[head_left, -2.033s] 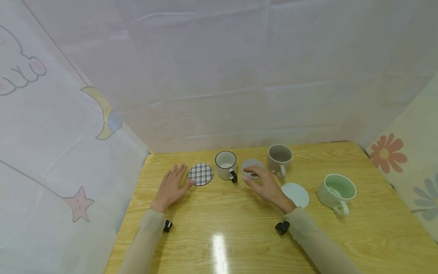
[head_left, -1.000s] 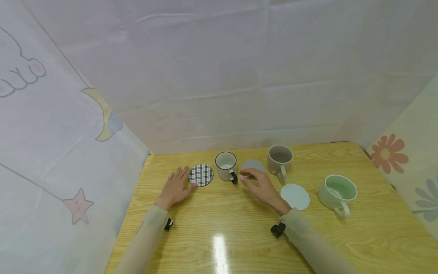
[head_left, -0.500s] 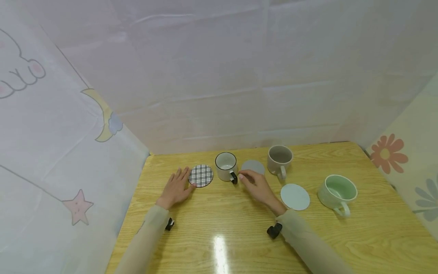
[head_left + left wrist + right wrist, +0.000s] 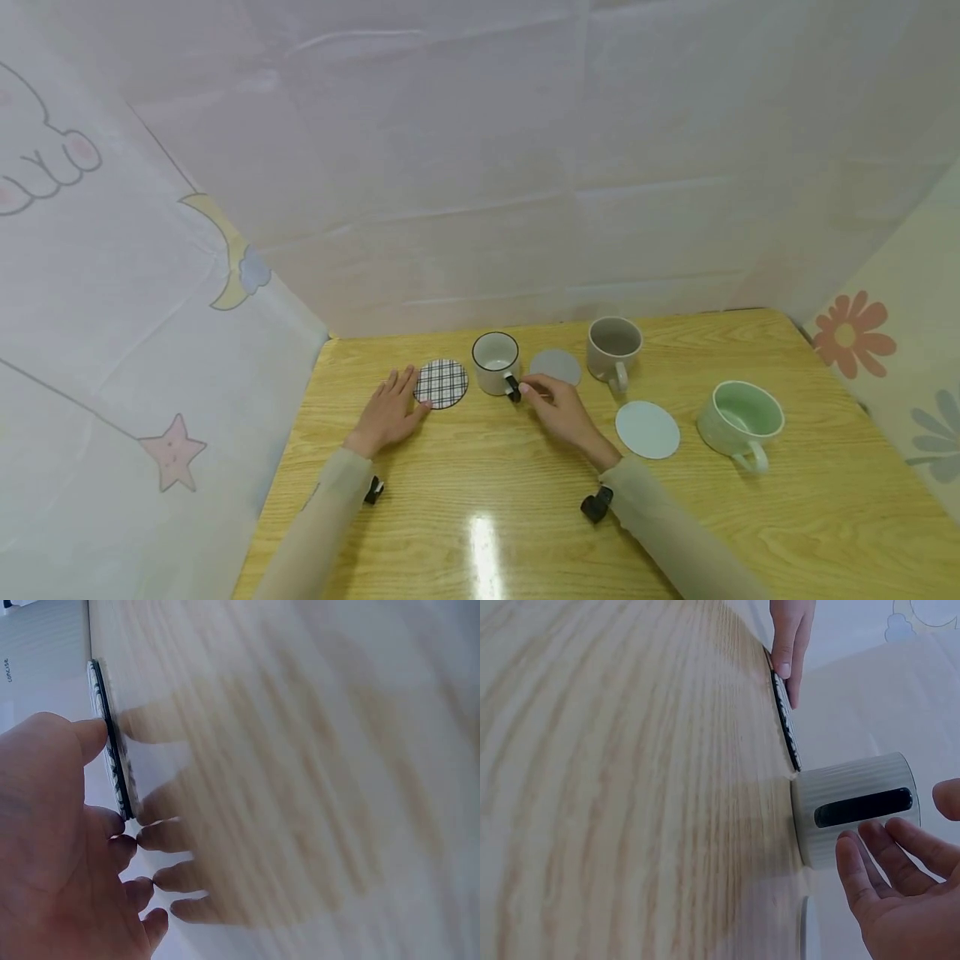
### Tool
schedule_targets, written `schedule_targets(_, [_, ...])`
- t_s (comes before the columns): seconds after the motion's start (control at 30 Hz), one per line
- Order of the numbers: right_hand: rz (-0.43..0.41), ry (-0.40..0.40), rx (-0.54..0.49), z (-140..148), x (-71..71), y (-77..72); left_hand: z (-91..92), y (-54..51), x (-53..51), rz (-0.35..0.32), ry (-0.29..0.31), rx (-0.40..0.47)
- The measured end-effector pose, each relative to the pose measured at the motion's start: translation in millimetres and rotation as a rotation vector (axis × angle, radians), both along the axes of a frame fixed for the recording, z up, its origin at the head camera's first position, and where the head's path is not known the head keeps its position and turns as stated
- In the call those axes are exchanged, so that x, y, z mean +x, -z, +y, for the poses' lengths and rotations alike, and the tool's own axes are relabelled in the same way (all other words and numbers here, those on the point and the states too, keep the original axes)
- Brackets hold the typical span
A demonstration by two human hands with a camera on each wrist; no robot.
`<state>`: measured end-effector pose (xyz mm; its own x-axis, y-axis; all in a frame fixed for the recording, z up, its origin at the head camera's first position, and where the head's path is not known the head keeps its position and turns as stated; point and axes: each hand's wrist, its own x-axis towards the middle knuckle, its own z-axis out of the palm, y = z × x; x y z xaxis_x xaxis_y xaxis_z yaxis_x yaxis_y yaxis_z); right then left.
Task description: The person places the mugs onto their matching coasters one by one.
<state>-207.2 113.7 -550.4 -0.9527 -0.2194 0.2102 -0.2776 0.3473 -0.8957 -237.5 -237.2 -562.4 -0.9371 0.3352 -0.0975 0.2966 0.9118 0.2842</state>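
Wooden counter (image 4: 420,533): a relaxed left hand (image 4: 386,417) touches a plaid coaster (image 4: 442,384); an unclenched right hand (image 4: 561,412) hovers beside a black-handled mug (image 4: 491,381).

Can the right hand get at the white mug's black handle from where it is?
Yes, most likely: the right hand is right by the black handle, which points its way, and nothing visible stands between them.

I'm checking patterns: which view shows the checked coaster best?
The head view: nearly the whole patterned top of the checked coaster shows. The left wrist view has it edge-on by the left hand; the right wrist view also catches mainly its edge.
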Motion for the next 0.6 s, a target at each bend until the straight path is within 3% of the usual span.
schedule_targets(0.6, [-0.081, 0.045, 0.019, -7.2, -2.3, 4.9, 1.2, -0.2, 1.4, -0.004, 0.035, -0.001])
